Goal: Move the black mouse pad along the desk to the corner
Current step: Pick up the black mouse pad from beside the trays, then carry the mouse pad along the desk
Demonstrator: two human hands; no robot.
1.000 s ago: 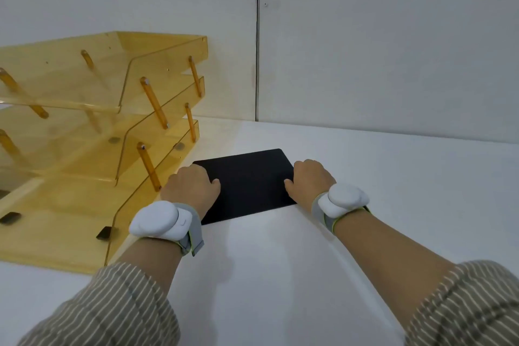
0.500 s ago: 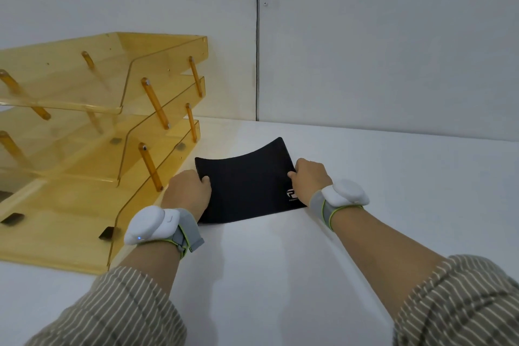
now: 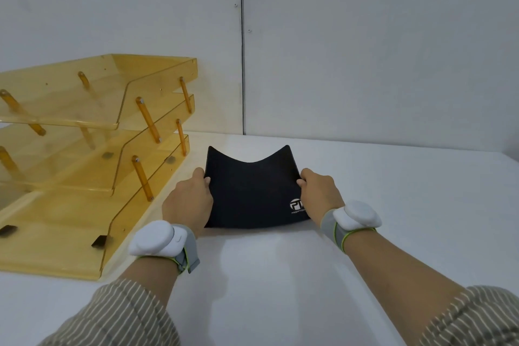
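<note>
Hands on both side edges here: the left hand [image 3: 187, 201] is pinching the left edge of the black mouse pad [image 3: 250, 194], thumb on top and the rest of the fingers curled underneath, and the right hand [image 3: 318, 194] is doing the same on the right edge. Both are clamped on the pad, not just resting on it. The squeeze has the pad bowed like a saddle, the two gripped sides raised and the middle sagging, so the far corners poke up and the far edge dips in a curve. Near edge looks like it's at or just off the white desk [image 3: 280, 275], can't really tell which. There's a small white logo [image 3: 297, 206] on the pad's near right corner, partly covered by the right hand.

Each wrist has a grey strap with a white pod [image 3: 153, 237] on it, and striped sleeves [image 3: 118, 314] are pushed up the forearms.

Just beside the pad on the left sits a three-tier amber letter tray [image 3: 92, 154], see-through plastic with slanted pegs between the tiers. The pad is near the back wall [image 3: 365, 50], roughly under the vertical wall seam [image 3: 241, 64].
</note>
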